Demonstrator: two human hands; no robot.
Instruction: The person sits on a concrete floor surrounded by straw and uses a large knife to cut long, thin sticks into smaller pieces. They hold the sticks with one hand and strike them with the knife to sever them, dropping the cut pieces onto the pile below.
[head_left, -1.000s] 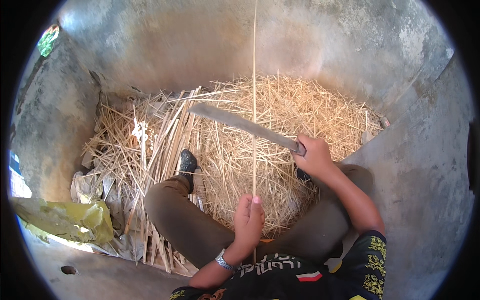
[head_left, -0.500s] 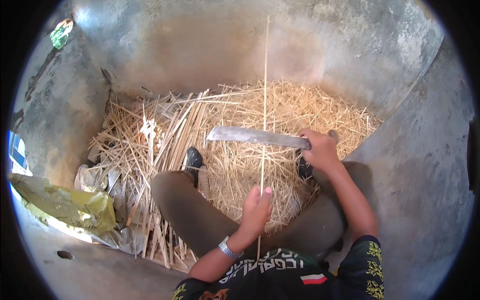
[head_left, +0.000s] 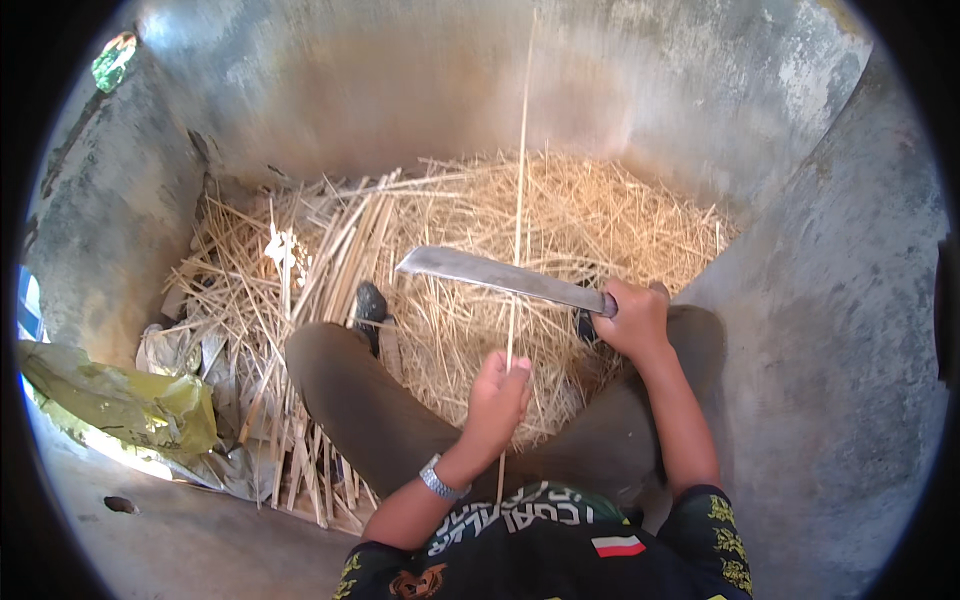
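Left hand point(head_left: 497, 400) pinched on thin stick point(head_left: 519, 200), upright toward 12 o'clock, steadied for shaving; right hand point(head_left: 632, 320) clamped on machete point(head_left: 500, 278), blade crossing stick, tip toward 9; shavings pile point(head_left: 560, 220) beneath.

A heap of pale straw shavings point(head_left: 600, 220) fills the far corner between rough grey concrete walls point(head_left: 640, 90). To its left lies a loose bundle of split flat sticks point(head_left: 340, 250), fanned out over the floor. A crumpled yellow plastic sheet point(head_left: 120, 400) sits at the left edge, with greyish torn wrapping point(head_left: 200, 355) just beside it. A dark shoe point(head_left: 370, 303) pokes out among the sticks. Bare concrete floor point(head_left: 200, 540) shows in the lower left.
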